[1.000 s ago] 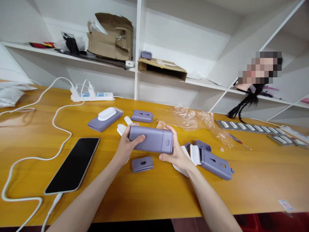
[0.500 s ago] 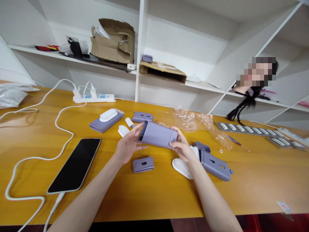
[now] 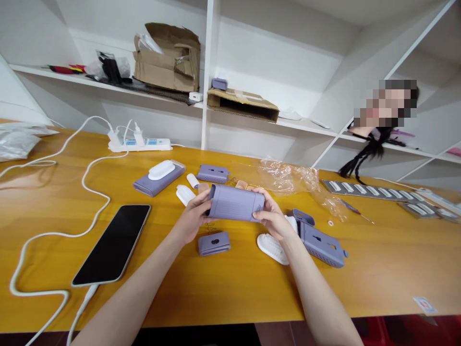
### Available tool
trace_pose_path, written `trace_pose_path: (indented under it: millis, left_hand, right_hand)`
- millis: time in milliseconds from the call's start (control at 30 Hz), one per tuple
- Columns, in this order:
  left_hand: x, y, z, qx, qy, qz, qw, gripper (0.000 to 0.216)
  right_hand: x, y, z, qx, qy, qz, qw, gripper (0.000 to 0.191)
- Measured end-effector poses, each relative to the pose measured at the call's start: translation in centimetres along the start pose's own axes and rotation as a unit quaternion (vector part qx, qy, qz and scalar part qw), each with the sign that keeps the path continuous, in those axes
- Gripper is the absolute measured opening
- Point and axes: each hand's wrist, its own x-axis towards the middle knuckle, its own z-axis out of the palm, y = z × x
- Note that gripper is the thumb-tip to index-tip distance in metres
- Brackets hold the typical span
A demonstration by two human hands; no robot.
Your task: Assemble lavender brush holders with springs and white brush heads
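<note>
Head view: left hand and right hand grip opposite ends of a purple case, held above the desk between its front and back edges. A phone lies nearer the front edge, a power strip by the back.

Glossy yellow-brown worktop, open white shelving behind it, white upright divider, strip of reddish-brown tiled floor below
</note>
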Motion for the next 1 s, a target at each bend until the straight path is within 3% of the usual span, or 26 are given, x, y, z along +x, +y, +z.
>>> trace_pose_path:
  millis: [133, 200, 267, 367, 467, 567, 667, 767, 867, 1000]
  left_hand:
    - [-0.2, 0.6, -0.2, -0.027, -0.04, 0.008, 0.999, 0.053]
    - [-0.1, 0.8, -0.4, -0.012, -0.032, 0.016, 0.999, 0.052]
    - [0.2, 1.0, -0.6, 0.028, 0.023, 0.021, 0.999, 0.047]
    - [0.9, 1.2, -1.5, 0.062, 0.165, 0.069, 0.982, 0.036]
    - [1.8, 1.2, -3.1, 0.083, 0.289, 0.151, 0.942, 0.031]
    - [2.6, 0.7, -4.5, 0.2, 0.354, 0.222, 0.886, 0.03]
    - [2.8, -0.6, -4.7, 0.442, 0.324, 0.28, 0.788, 0.028]
    - [2.7, -1.9, -3.5, 0.604, 0.271, 0.268, 0.7, 0.037]
    - [2.8, -3.0, -2.3, 0.661, 0.231, 0.267, 0.662, 0.04]
    - [3.1, -3.9, -2.2, 0.68, 0.186, 0.271, 0.656, 0.04]
  right_hand:
    - [-0.1, -0.3, -0.5, 0.013, 0.005, -0.018, 1.0, 0.057]
    - [-0.2, -0.7, -0.8, 0.016, 0.018, -0.024, 0.999, 0.056]
    - [-0.2, -1.0, -1.1, 0.021, 0.036, -0.03, 0.999, 0.056]
    - [-0.3, -1.5, -1.8, 0.039, 0.06, -0.041, 0.997, 0.056]
    - [-0.2, -1.7, -2.4, 0.053, 0.069, -0.047, 0.995, 0.055]
    - [-0.1, -1.7, -2.7, 0.06, 0.074, -0.04, 0.995, 0.056]
    - [0.1, -1.5, -2.9, 0.059, 0.078, -0.032, 0.995, 0.056]
    - [0.2, -1.2, -3.0, 0.05, 0.081, -0.03, 0.995, 0.055]
    - [0.4, -0.9, -3.2, 0.038, 0.084, -0.031, 0.995, 0.055]
    - [0.5, -0.7, -3.2, 0.025, 0.081, -0.03, 0.996, 0.054]
